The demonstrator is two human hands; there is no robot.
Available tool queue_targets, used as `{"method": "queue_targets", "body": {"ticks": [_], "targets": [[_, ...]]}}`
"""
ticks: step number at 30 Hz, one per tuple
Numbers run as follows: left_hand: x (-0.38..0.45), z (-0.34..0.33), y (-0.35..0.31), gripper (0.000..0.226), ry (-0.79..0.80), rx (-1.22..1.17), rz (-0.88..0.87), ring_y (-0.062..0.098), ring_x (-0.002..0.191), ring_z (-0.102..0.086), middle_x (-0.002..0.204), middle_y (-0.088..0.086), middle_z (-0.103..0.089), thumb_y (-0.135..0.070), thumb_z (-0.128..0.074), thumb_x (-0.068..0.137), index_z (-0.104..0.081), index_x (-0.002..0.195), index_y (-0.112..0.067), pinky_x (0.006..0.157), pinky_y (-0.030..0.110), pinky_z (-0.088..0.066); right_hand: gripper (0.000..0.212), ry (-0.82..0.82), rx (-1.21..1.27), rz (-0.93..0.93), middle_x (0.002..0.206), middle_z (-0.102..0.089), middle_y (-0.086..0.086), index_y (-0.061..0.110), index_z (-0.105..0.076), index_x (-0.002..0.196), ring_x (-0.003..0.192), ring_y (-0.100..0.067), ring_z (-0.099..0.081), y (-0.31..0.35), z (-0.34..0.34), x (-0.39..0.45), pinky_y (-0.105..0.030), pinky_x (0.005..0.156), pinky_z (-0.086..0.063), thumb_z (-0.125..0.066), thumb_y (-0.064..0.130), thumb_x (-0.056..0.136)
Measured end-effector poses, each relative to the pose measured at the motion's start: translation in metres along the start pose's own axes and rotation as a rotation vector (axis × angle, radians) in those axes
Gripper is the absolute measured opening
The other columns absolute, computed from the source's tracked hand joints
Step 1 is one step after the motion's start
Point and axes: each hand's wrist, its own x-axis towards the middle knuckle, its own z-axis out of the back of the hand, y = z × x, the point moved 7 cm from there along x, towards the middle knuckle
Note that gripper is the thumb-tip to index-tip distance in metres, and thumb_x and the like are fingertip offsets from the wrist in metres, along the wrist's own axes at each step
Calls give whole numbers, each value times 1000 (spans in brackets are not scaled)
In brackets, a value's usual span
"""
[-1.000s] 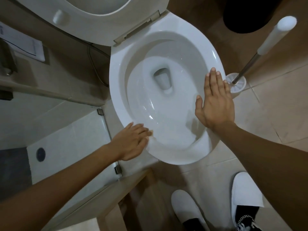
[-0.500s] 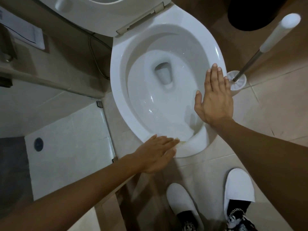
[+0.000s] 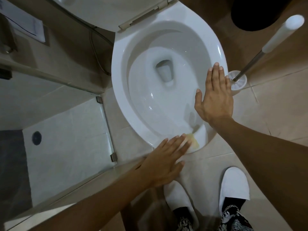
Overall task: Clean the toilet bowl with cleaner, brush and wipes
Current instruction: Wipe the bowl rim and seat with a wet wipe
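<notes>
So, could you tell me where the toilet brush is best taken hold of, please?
Grip the toilet brush by its thick white handle at the top end, coming from above. The thin metal shaft leans up out of its round holder beside the bowl, so the handle is free. The right hand is nearest.

We see a white glossy ceramic toilet bowl (image 3: 126, 104), smooth and catching highlights along its rim. To its right stands a toilet brush with a shiny metal shaft and matt white plastic grip (image 3: 260, 52). The beige floor tiles (image 3: 275, 114) look smooth with a dull sheen. The near white cloth slippers (image 3: 233, 185) appear matt.
</notes>
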Motion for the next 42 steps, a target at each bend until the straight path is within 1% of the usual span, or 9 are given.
{"method": "queue_targets", "body": {"ticks": [5, 11, 16, 20, 24, 30, 36, 40, 42], "targets": [[-31, -20, 33, 57, -62, 161, -20, 11, 146, 7, 159, -6, 6, -37, -22, 101, 0, 153, -26, 118, 30, 6, 72, 0, 10, -2, 160, 0, -13, 5, -5, 152, 148, -26, -1, -1, -1, 0, -38, 119, 0, -18, 45, 95], [-36, 8, 90, 58, -216, 80, 290, 11, 146, 7, 160, -6, 8, -46, -8, 100, 3, 153, -23, 118, 32, 3, 72, -4, 12, 3, 160, 0, -14, 4, -5, 152, 148, -26, -1, 0, -1, 0, -38, 119, 0, -17, 45, 94], [-36, 10, 95, 60, -258, 44, 324, 8, 145, 13, 158, -8, 12, -50, -3, 98, 6, 152, -25, 117, 32, 6, 72, -3, 18, 3, 160, -1, -14, 3, -6, 152, 148, -26, -1, -1, -1, -1, -38, 119, -1, -19, 44, 94], [-30, 36, 129, 60, -395, -94, 433, 6, 144, 15, 158, -9, 12, -49, -8, 98, 4, 151, -24, 115, 26, 8, 72, -7, 27, -3, 160, -1, -15, 2, -7, 152, 148, -26, -1, 0, -1, -1, -39, 120, -2, -20, 43, 94], [-11, 71, 176, 58, -468, -80, 467, 7, 143, 18, 155, -10, 17, -45, -10, 98, 11, 148, -23, 116, 25, 8, 73, 2, 36, -7, 160, -1, -14, 3, -7, 152, 148, -25, -1, -2, -4, 0, -39, 120, -2, -19, 45, 94], [36, 131, 236, 68, -519, -66, 511, 21, 146, 10, 159, 6, 8, -49, -1, 94, 5, 150, -10, 120, 37, 3, 74, -16, 71, -11, 160, -6, -15, 2, -12, 152, 148, -27, -6, -2, -3, -1, -43, 120, -9, -23, 44, 92], [69, 188, 259, 57, -593, -69, 548, 29, 146, -6, 159, 13, -8, -28, -29, 101, -12, 151, -5, 117, 44, -8, 74, -41, 85, -11, 160, -9, -14, 2, -15, 151, 148, -27, -8, -2, -2, -1, -41, 119, -8, -23, 44, 91], [69, 164, 254, 74, -526, -46, 537, 30, 146, 6, 158, 17, 4, -47, -4, 92, 1, 149, 0, 119, 43, 0, 74, -28, 80, -6, 160, -6, -14, 2, -13, 152, 148, -27, -6, -2, -2, -1, -40, 120, -6, -24, 44, 92], [56, 143, 240, 71, -537, -68, 561, 27, 146, 9, 159, 13, 7, -47, -2, 93, 2, 150, -4, 120, 40, 2, 74, -26, 77, -6, 160, -6, -14, 2, -12, 152, 148, -26, -6, -1, -2, -1, -41, 120, -7, -25, 44, 92]]}}
